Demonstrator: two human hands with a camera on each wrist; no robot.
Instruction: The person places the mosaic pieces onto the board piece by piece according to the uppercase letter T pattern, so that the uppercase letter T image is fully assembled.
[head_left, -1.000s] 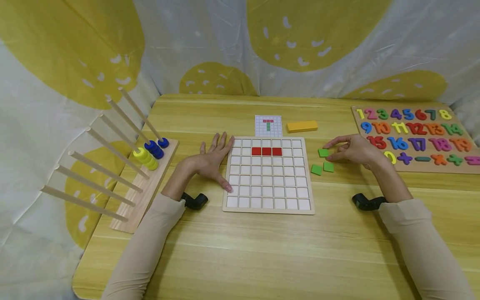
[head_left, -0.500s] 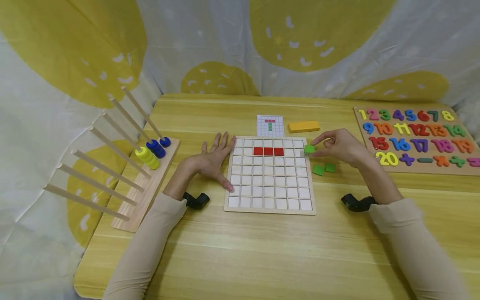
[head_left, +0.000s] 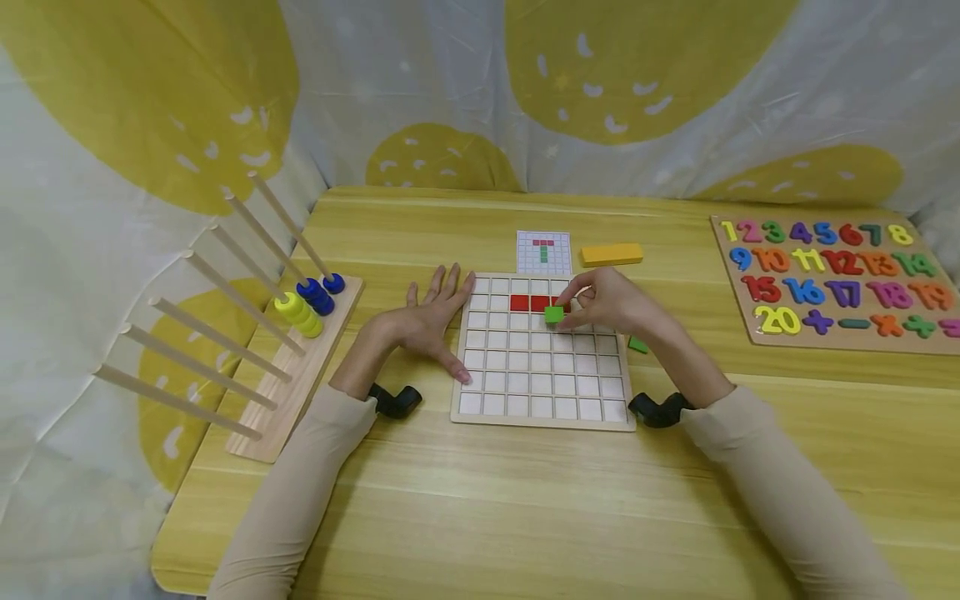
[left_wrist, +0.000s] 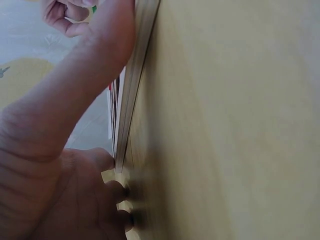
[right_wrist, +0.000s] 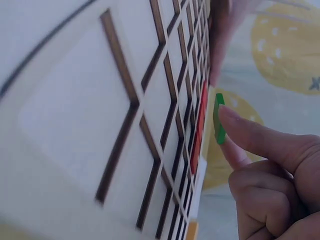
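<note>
A wooden grid board (head_left: 543, 426) with white square cells lies on the table, a row of red square tiles (head_left: 519, 303) set in its second row. Between thumb and forefinger my right hand (head_left: 618, 304) pinches a green square tile (head_left: 554, 315), held over the board just below the red row. The right wrist view shows that green tile (right_wrist: 219, 119) raised off the grid. Fingers spread, my left hand (head_left: 427, 327) rests along the board's left edge, its thumb on the lower left rim. Another green tile (head_left: 637, 344) peeks out beside the board, partly hidden by my right wrist.
Behind the board lie a small pattern card (head_left: 543, 252) and an orange-yellow block (head_left: 612, 254). To the left stands a wooden peg rack (head_left: 277, 425) with tall rods and yellow and blue beads. A number puzzle board (head_left: 840, 342) lies at the right.
My right hand has picked up a green tile from the table right of the board and carried it left, over the grid. The left hand stays at the board's edge.
</note>
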